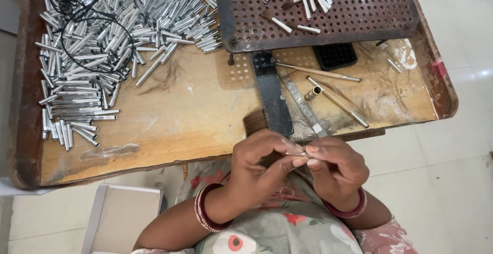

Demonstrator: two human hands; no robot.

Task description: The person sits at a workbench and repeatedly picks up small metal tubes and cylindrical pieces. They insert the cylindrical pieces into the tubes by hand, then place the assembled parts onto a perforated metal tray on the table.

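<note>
Pinching a small silver tube [299,154] between them, left hand [262,164] and right hand [336,167] meet below the wooden tray [169,125]; loose tubes [108,43] heap there, beside a perforated rack [359,12] apparently holding several; a white box [120,218] sits lower left.

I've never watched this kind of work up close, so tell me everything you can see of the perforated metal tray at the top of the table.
The perforated metal tray is a flat, dark reddish-brown sheet that looks rusty, pierced all over by rows of small round holes. It sits at the far edge of the wooden table, its near left corner propped on a short peg. Several silver tubes, some tipped with brown bristles, lie loose on it near the top. A small black perforated block sits just under its near edge. Neither hand touches it.
</note>
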